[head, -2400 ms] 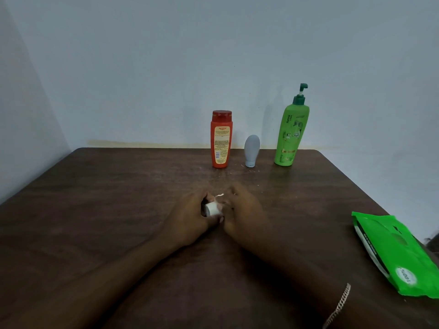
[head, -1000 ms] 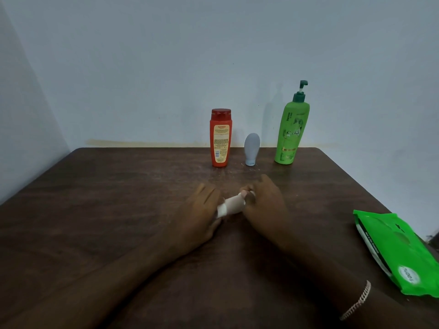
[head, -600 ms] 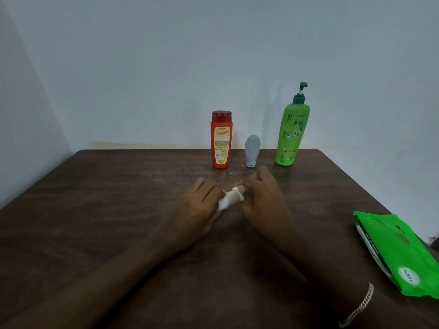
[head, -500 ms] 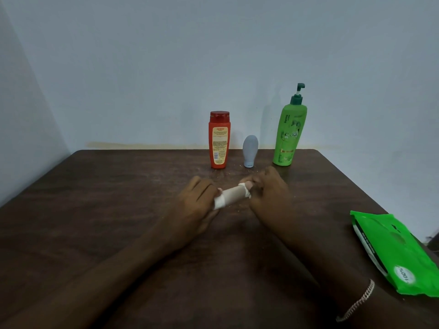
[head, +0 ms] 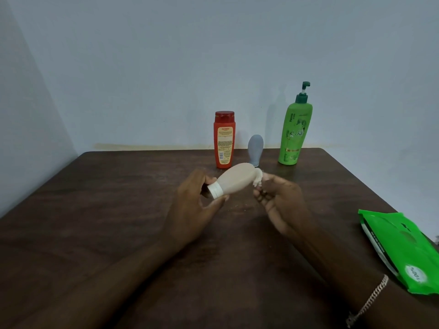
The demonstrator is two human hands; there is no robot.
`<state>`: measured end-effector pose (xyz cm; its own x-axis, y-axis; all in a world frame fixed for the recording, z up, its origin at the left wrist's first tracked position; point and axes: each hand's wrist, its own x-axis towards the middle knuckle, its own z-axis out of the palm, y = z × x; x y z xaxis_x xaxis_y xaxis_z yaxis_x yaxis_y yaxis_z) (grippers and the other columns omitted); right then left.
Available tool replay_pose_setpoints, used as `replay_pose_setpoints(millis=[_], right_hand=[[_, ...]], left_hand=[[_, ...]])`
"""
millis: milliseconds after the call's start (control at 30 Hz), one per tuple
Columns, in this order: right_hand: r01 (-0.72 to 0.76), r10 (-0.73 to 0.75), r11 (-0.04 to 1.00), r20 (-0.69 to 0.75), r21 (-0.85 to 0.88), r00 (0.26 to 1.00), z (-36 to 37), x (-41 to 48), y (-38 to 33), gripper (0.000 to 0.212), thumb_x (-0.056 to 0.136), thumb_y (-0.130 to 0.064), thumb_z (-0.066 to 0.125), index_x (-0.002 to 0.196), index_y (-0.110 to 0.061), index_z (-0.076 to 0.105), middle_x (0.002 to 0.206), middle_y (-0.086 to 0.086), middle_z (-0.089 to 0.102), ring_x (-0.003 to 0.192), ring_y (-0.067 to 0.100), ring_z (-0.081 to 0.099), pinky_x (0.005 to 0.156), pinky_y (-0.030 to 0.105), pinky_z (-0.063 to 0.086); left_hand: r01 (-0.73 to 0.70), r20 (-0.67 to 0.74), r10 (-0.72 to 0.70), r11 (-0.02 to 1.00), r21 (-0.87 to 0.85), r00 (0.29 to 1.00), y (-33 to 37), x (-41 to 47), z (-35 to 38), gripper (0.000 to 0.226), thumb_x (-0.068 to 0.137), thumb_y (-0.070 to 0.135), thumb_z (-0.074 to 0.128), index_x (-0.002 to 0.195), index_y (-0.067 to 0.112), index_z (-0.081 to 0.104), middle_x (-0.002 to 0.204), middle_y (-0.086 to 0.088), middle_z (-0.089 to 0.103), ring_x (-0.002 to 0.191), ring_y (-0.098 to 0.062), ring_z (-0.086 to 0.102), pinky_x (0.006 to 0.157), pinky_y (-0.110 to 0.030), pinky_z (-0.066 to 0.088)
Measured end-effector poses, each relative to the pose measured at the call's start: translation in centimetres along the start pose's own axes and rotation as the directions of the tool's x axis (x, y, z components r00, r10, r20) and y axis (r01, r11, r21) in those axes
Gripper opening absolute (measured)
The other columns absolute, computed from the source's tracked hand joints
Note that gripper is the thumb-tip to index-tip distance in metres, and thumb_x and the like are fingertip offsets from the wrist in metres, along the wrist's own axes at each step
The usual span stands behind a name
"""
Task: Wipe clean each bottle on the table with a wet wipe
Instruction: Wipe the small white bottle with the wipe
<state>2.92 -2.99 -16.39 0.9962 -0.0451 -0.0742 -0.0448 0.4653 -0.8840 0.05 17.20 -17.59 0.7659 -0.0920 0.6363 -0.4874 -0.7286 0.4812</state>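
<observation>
Brown table [head: 95, 210] below: my left hand [head: 190, 205] pinches the beige bottle [head: 237, 178] by its cap [head: 215, 189], my right hand [head: 280, 200] clutches the wet wipe [head: 258, 178] at its base. Next, I judge, wipe capward.

The wet wipe [head: 258, 178] is mostly hidden inside the right hand [head: 278, 200]; only a white scrap shows beside the beige bottle [head: 237, 178]. The label print on the orange bottle [head: 224, 141] is too small to read. The green wipes pack [head: 403, 248] is cut off by the right edge, the desk [head: 95, 210] by the left and bottom edges.
</observation>
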Motion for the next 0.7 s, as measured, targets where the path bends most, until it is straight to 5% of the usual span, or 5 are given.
replay_pose_setpoints(millis=[100,200,267,567,700], right_hand=[[0.198,-0.187,0.957,0.067,-0.214,0.98,-1.2,0.5,-0.8,0.023,0.096,-0.006,0.056,0.114,-0.008,0.07,0.105,0.008,0.073,0.086,0.016,0.062,0.072,0.026,0.053],[0.454,-0.335,0.64,0.306,-0.62,0.891,-1.6,0.3,-1.5,0.022,0.095,-0.012,0.061,0.11,-0.021,0.075,0.104,0.0,0.072,0.088,0.01,0.064,0.071,0.021,0.052],[0.469,-0.325,0.567,0.339,-0.678,0.883,-1.5,0.3,-1.6,0.023,0.095,-0.013,0.061,0.11,-0.025,0.075,0.103,-0.003,0.072,0.085,0.007,0.063,0.069,0.021,0.053],[0.265,-0.188,0.826,0.2,-0.497,0.962,-1.9,0.5,-1.1,0.017,0.097,-0.012,0.059,0.105,-0.013,0.073,0.079,0.007,0.072,0.07,0.013,0.061,0.076,0.035,0.054],[0.154,-0.12,0.934,0.124,-0.323,0.985,-1.0,0.1,-0.4,0.019,0.096,-0.007,0.058,0.109,0.001,0.069,0.081,0.011,0.069,0.07,0.014,0.061,0.072,0.03,0.054]], left_hand=[[-0.083,0.06,0.08,0.995,0.05,0.995,-0.3,0.0,0.3,0.041,0.078,0.026,0.085,0.103,0.027,0.054,0.105,0.013,0.054,0.089,-0.003,0.055,0.071,-0.014,0.046],[-0.161,0.072,0.154,0.981,0.105,0.985,-0.7,-0.1,0.5,0.041,0.075,0.021,0.086,0.106,0.019,0.06,0.104,0.01,0.054,0.09,-0.005,0.05,0.073,-0.016,0.042],[-0.185,0.069,0.177,0.976,0.117,0.982,-0.9,-0.1,0.3,0.042,0.074,0.02,0.087,0.107,0.016,0.061,0.104,0.003,0.059,0.091,-0.007,0.05,0.073,-0.015,0.041],[-0.162,0.042,0.159,0.985,0.053,0.986,-0.1,0.0,0.0,0.04,0.076,0.022,0.086,0.105,0.016,0.059,0.108,-0.002,0.064,0.094,-0.012,0.061,0.072,-0.029,0.057],[-0.109,0.023,0.109,0.993,0.046,0.994,0.1,-0.2,0.3,0.042,0.077,0.027,0.086,0.106,0.022,0.056,0.11,0.002,0.064,0.094,-0.008,0.06,0.069,-0.019,0.054]])
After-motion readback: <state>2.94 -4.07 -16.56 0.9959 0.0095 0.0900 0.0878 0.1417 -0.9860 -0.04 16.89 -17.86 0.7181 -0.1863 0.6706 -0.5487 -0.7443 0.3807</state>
